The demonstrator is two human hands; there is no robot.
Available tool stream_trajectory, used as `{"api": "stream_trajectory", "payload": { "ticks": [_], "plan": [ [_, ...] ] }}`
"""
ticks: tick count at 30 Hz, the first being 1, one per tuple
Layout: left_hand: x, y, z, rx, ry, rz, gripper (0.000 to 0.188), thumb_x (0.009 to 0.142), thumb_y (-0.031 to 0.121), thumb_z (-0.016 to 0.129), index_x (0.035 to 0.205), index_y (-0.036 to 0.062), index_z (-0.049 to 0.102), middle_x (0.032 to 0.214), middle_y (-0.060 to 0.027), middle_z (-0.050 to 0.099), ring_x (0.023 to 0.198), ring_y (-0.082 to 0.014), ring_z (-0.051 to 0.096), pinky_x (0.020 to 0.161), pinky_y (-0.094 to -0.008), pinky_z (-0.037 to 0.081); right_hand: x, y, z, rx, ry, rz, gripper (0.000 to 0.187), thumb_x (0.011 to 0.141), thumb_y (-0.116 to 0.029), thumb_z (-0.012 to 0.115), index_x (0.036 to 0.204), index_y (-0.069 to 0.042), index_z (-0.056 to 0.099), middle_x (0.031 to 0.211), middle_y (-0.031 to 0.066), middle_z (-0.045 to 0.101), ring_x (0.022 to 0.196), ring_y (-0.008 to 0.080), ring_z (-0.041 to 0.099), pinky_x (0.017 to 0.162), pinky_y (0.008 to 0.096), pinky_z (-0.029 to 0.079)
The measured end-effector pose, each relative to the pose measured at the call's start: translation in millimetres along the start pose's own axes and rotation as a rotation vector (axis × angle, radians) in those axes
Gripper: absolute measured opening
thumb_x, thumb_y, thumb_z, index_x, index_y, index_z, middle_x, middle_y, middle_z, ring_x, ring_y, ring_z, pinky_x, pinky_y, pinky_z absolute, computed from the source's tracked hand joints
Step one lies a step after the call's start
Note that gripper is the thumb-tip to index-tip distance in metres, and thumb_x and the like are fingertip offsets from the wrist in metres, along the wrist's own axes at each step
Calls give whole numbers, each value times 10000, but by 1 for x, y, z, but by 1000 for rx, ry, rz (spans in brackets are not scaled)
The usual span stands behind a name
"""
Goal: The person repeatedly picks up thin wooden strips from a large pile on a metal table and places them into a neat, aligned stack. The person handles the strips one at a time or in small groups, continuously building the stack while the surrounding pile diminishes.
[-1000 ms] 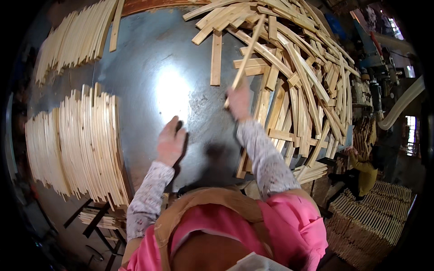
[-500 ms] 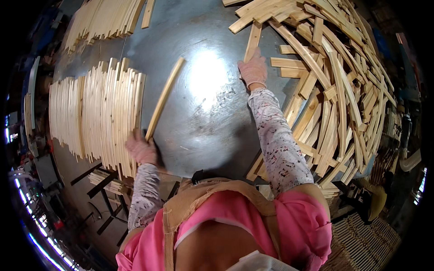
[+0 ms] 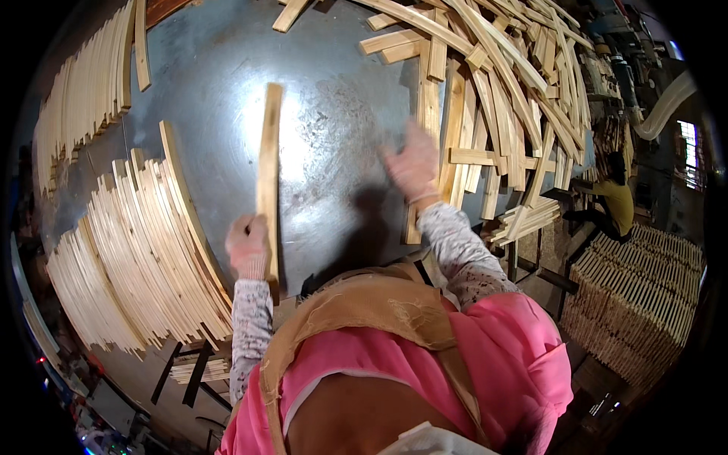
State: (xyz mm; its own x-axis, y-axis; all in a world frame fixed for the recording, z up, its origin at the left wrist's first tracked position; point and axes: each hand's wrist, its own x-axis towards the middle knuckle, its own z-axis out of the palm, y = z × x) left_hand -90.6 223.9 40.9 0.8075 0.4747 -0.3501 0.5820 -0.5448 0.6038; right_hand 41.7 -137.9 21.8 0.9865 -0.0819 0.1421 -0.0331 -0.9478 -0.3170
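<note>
My left hand (image 3: 249,246) is closed on the near end of a wooden strip (image 3: 268,159), which points away from me over the metal table. To its left lies a tight row of pale strips (image 3: 125,254), with one longer strip (image 3: 178,178) along its right side jutting past the others. My right hand (image 3: 415,163), somewhat blurred, has its thumb spread from the fingers. It is over or beside a strip (image 3: 429,98) at the left edge of a loose heap of strips (image 3: 497,98); whether it touches that strip I cannot tell.
The grey metal table (image 3: 205,98) carries a second row of strips (image 3: 87,91) at the far left. Beyond the table on the right, a person in a yellow top (image 3: 616,201) is near a big slatted stack (image 3: 641,284). Smaller strips (image 3: 527,220) are stacked by the right table edge.
The view has swung to the right. My right hand has drawn nearer to me, off the strip it was touching. A strip now stands upright in view at my left hand; another edges the left row.
</note>
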Motion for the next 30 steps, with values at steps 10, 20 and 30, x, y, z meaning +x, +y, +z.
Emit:
{"api": "stream_trajectory", "payload": {
  "ticks": [10,20,30],
  "plan": [
    [-55,-122,-67,679,319,102,685,924,284,714,1536,42,523,1444,-214,587,1406,-421,491,1253,-530,364,19,27,-10,149,-251,505,602,868,-284,776,1350,26,592,1179,286,734,1121,424,726,1018,492,562],
    [-44,-10,55,-539,-389,-12,560,1024,278,642,1478,-44,575,1321,-229,725,1131,-357,731,1023,-450,567,-40,-187,51,751,-501,-162,442,1007,-256,606,1303,68,659,1065,240,732,905,369,689,843,423,567],
    [-57,-71,-69,159,-281,-273,640,998,249,672,1540,-10,451,1460,-258,599,1265,-385,677,1066,-498,570,-107,-285,94,576,-600,41,499,1067,-393,513,1282,28,675,1241,347,701,1208,534,645,1042,527,502]
  ]
}}
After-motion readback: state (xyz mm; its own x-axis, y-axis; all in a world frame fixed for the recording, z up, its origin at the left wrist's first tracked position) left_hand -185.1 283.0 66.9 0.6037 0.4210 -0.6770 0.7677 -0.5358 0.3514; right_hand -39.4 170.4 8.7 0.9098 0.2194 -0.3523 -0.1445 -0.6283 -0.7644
